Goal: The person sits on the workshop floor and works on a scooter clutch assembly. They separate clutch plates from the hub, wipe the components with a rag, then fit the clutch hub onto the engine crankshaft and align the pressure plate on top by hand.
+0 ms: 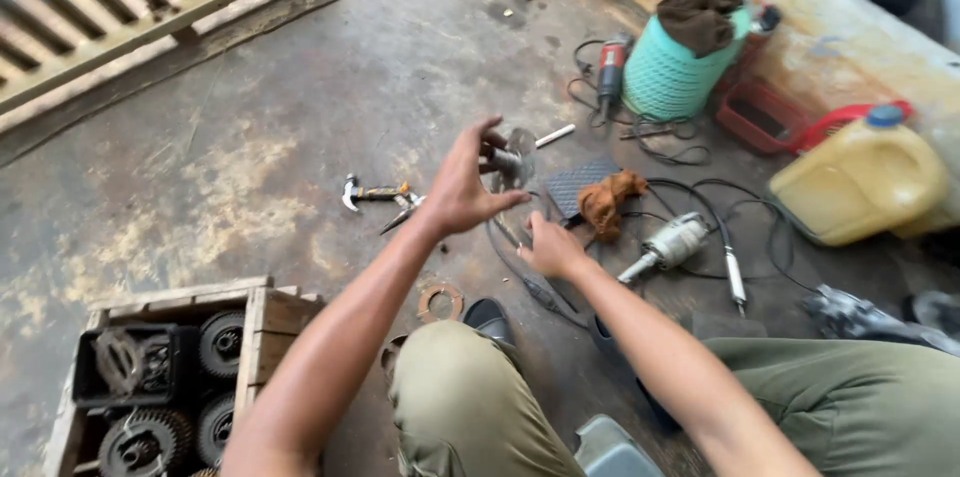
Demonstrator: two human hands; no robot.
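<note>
Reaching out over the concrete floor [250, 137], the left hand [462, 187] sits at the centre of the frame with its fingers spread wide, thumb and fingertips curled around a small metal part [508, 163] with a round disc behind it; whether the fingers actually press on it I cannot tell. That part lies just right of the left palm and just above the right hand [548, 247], which hangs lower, fingers bent downward, its grip hidden from view. Left of the hands, a hammer [372, 193] and pliers [400, 217] lie on the floor. Right of the part rest a dark pad [578, 182] and an orange rag [608, 202], then a grey power tool [672, 242] with black cables [730, 207]. In the upper right stand a teal hose coil [665, 77] with a brown cloth [700, 19] on top, a red grinder [610, 67], a red tray [760, 117] and a yellow jug [862, 182]. A flat ring gasket [440, 302] lies near the person's knee [450, 377]. At lower left, a wooden crate [270, 322] holds gears [145, 432].
</note>
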